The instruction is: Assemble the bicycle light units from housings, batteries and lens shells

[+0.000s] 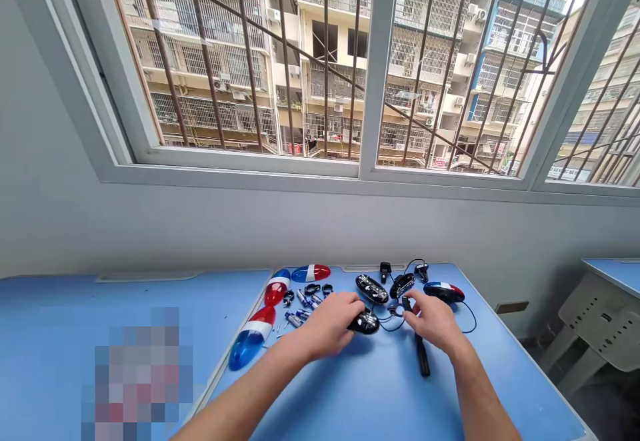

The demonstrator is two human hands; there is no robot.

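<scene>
My left hand (336, 321) is closed around a glossy black oval lamp base (366, 322), which sticks out past the fingertips just above the table. A thin black cable runs from it to the right. My right hand (431, 318) has its thumb and fingers together on a long, slim black bar-like tool (423, 356); its middle is hidden by the fingers, and its lower end points towards me. A small ring-shaped clamp (396, 310) lies by the right fingertips. Behind the hands rest two more black oval bases, one (372, 289) at left and one (402, 285) at right.
Red, white and blue lamp covers (250, 338) lie on the left of the blue table (360, 401), beside silver-blue parts (303, 314) and black clamps (313, 289). A finished-looking lamp (444, 292) with a cable lies at right. A black plug (385, 271) stands near the wall.
</scene>
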